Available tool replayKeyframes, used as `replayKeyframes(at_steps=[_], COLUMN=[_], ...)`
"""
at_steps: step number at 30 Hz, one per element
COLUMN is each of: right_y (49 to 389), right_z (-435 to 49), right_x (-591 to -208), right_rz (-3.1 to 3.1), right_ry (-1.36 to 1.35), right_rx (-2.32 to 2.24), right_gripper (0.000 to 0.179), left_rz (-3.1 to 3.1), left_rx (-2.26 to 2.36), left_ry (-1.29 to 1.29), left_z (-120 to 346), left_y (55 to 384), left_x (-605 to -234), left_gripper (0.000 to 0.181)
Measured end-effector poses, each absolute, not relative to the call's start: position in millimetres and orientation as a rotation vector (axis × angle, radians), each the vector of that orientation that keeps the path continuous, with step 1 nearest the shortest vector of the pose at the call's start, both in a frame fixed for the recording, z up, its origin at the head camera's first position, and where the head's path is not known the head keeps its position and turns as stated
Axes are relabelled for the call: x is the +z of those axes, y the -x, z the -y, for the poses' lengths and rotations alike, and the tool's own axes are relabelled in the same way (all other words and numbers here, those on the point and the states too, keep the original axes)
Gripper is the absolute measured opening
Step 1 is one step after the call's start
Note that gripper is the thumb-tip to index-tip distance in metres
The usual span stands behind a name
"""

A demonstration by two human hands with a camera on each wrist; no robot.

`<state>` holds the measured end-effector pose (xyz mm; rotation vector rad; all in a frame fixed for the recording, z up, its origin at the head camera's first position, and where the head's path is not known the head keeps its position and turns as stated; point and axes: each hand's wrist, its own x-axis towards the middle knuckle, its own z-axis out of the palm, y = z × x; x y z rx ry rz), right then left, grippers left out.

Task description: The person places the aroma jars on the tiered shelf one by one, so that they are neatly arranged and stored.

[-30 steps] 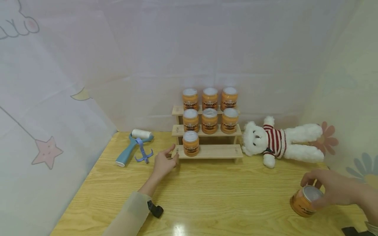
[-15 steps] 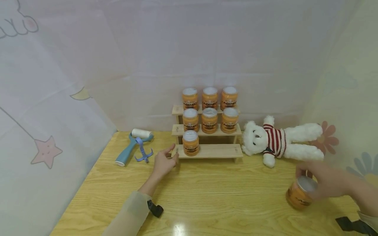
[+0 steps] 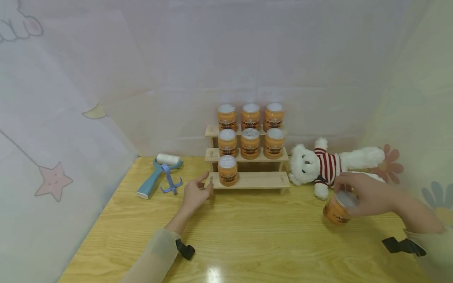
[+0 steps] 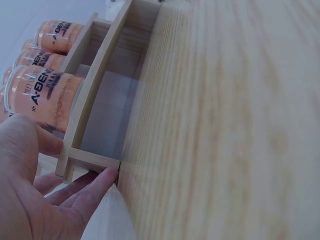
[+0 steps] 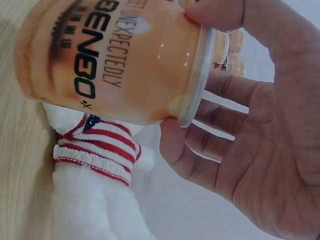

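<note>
My right hand [image 3: 368, 194] grips an orange can [image 3: 334, 212] with a pale lid, thumb and fingers around its lid end. In the right wrist view this can [image 5: 110, 60] is tilted beside the toy bear, apparently off the table. A three-tier wooden display rack [image 3: 262, 181] holds more such cans: three on top, three on the middle tier, and one can [image 3: 228, 171] at the left of the bottom tier. At the rack's left end, my left hand [image 3: 195, 194] touches the bottom board and leg with thumb and fairly straight fingers [image 4: 95, 192].
Right of the rack lies a white teddy bear [image 3: 327, 165] in a red-striped sweater, close behind the right hand. A blue lint roller [image 3: 151, 181] and a purple hook-like stand [image 3: 170, 181] lie at the left. A curtain [image 3: 184, 78] rises behind the wooden table [image 3: 226, 236].
My right hand has carried the orange can leftward and toward the back, from the table's right side to in front of the bear. The left hand stays at the rack's end.
</note>
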<state>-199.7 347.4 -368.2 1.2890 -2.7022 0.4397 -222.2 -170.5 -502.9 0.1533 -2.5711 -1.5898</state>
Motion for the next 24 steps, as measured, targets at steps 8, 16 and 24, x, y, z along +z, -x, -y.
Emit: replayKeyframes(at_steps=[8, 16, 24], right_y=[215.5, 227.0, 233.2], right_z=[-325.2, -303.0, -280.4], right_x=[-365.7, -369.7, -373.8], right_rz=[2.732, 2.734, 2.708], right_ry=[-1.267, -1.235, -1.095], right_rx=[0.456, 0.503, 0.518], right_gripper=[0.043, 0.041, 0.038], left_rz=[2.577, 2.582, 2.578], left_rx=[-1.595, -1.587, -1.587], left_ry=[-0.159, -0.159, -0.165], left_z=[173.0, 171.9, 170.3], left_y=[221.7, 222.5, 222.8], left_x=[-502.2, -502.4, -502.4], left_gripper=[0.056, 0.056, 0.056])
